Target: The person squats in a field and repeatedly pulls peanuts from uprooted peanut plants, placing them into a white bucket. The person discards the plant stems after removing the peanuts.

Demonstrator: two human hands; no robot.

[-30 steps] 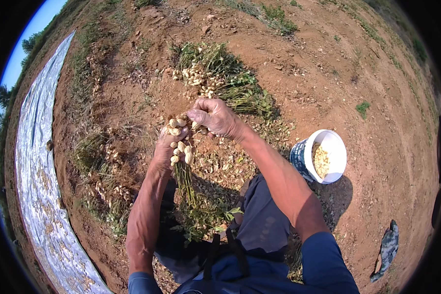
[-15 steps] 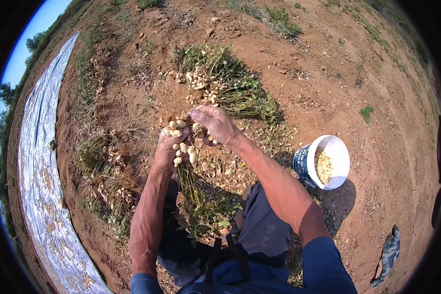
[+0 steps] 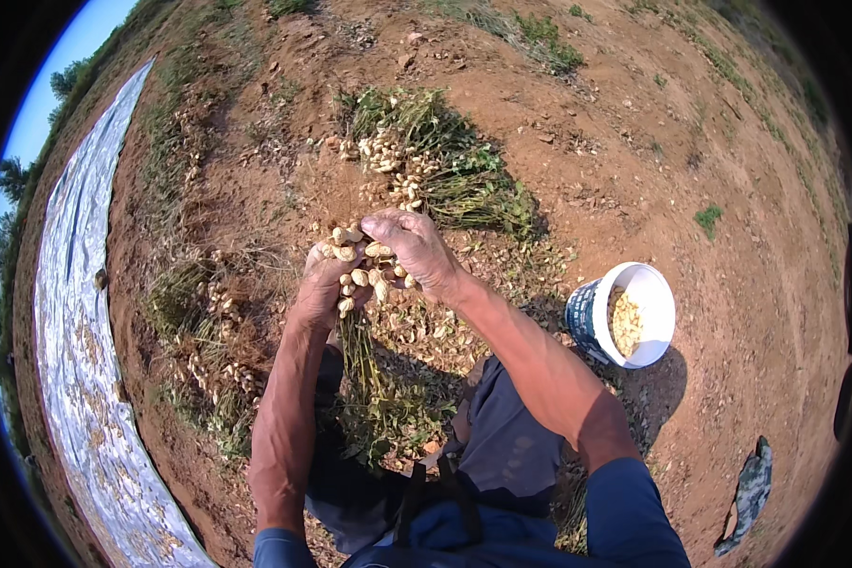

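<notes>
Between my knees hangs a peanut plant (image 3: 360, 355), its leafy tops down and its root end up. My left hand (image 3: 324, 279) is wrapped round the stems just below the pods. A cluster of pale peanuts (image 3: 360, 277) sticks out between both hands. The fingers of my right hand (image 3: 412, 248) are curled in on the peanuts at the right of the cluster; exactly which pods they grip is partly hidden. Beyond my hands lies a heap of peanut plants (image 3: 435, 161) with pods still on the roots.
A white bucket (image 3: 651, 289) partly filled with peanuts stands at the right. Pulled plants (image 3: 208, 331) lie at the left. Farther left a silvery sheet (image 3: 80, 284) stretches over the ground, with peanuts scattered on it. A patterned cloth (image 3: 750, 497) lies at the lower right.
My right hand has shifted slightly down and its fingers have closed in on the cluster. My left hand still holds the plant in nearly the same place.
</notes>
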